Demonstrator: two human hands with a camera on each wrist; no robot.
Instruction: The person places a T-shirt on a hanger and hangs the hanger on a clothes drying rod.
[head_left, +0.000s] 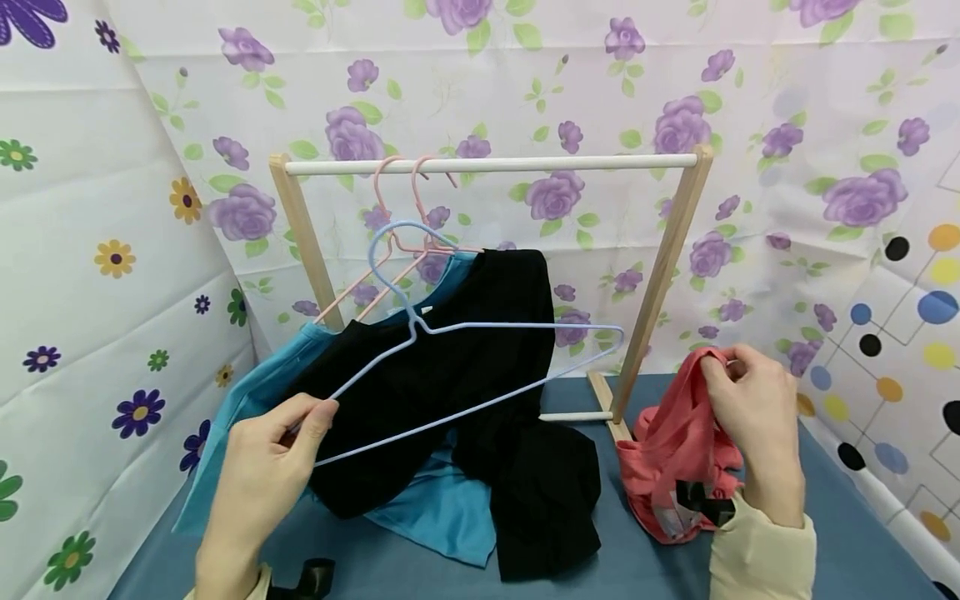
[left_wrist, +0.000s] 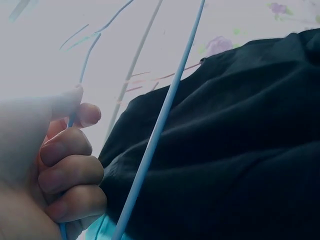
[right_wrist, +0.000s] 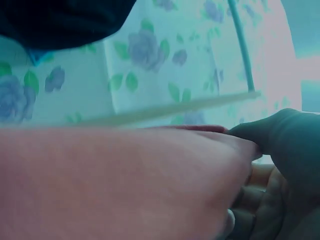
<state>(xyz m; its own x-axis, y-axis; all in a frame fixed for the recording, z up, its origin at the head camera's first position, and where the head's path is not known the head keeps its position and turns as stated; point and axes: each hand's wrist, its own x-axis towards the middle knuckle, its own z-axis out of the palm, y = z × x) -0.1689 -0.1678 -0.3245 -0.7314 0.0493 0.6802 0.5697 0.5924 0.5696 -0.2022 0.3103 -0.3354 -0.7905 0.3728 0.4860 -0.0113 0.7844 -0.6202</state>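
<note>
In the head view my left hand [head_left: 273, 454] grips the left end of a light blue clothes hanger [head_left: 480, 408], its hook upward and nothing hanging on it. The left wrist view shows the fingers [left_wrist: 72, 175] curled round the hanger's wire. To the right, my right hand [head_left: 753, 408] pinches the top of a coral-red garment [head_left: 675, 450], which droops in folds to the table. What kind of garment it is cannot be told. Behind the blue hanger, a black garment [head_left: 517, 292] and a blue garment [head_left: 262, 392] hang on pink hangers [head_left: 416, 200].
A small rack with a white rail [head_left: 525, 163] and wooden posts [head_left: 663, 279] stands at the back. Its foot [head_left: 600, 396] rests on the blue-grey tabletop [head_left: 832, 517]. Flowered sheets [head_left: 555, 83] enclose the back and sides. The black garment's lower part lies on the table.
</note>
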